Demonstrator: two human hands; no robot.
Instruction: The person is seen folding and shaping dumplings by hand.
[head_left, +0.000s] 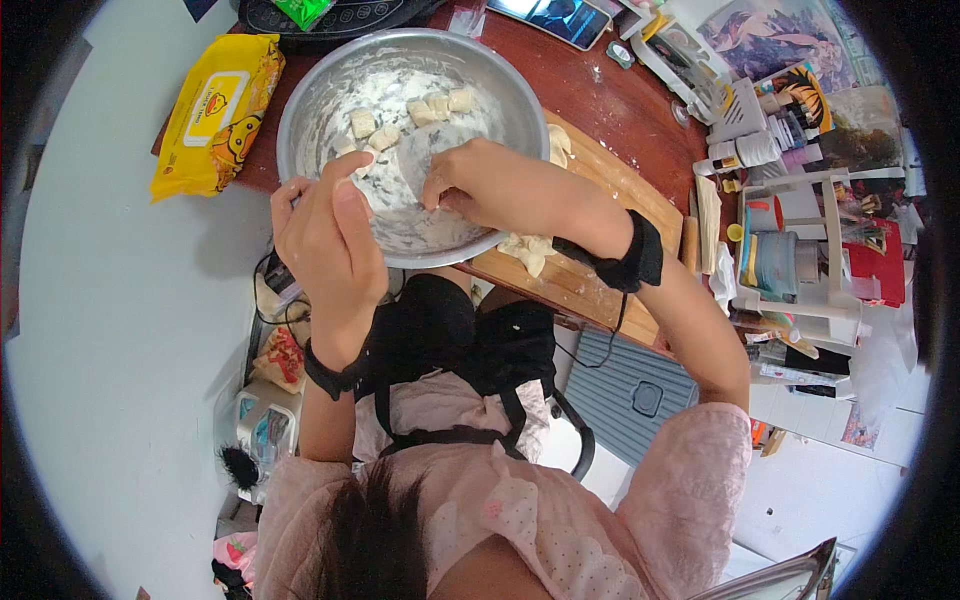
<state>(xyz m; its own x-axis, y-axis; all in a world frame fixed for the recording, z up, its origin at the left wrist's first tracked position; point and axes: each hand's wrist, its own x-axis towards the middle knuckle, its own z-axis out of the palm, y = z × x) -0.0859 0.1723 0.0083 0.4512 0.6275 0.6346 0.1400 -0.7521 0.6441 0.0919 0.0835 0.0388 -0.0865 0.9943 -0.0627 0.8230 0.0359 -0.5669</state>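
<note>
A steel mixing bowl (525, 112) holds white flour and several cut dough pieces (363, 123). My left hand (326, 232) is raised over the bowl's near left rim, its fingers bent; a pale dough piece shows by the index fingertip, but I cannot tell whether it is held. Inside the bowl, my right hand (469, 184) reaches down with curled fingers at a translucent scraper or sheet (420, 154); its grip is partly hidden. Beneath the bowl's right side lies a wooden board (615, 180). Flattened dough (529, 253) rests on it, partly under the bowl.
A yellow wipes packet (217, 112) lies left of the bowl. Behind it are a black appliance (360, 15) and a phone (555, 21). Bottles and a white rack (832, 247) crowd the right side. A rolling pin (689, 244) lies at the board's right end. Black cords hang near the wrists.
</note>
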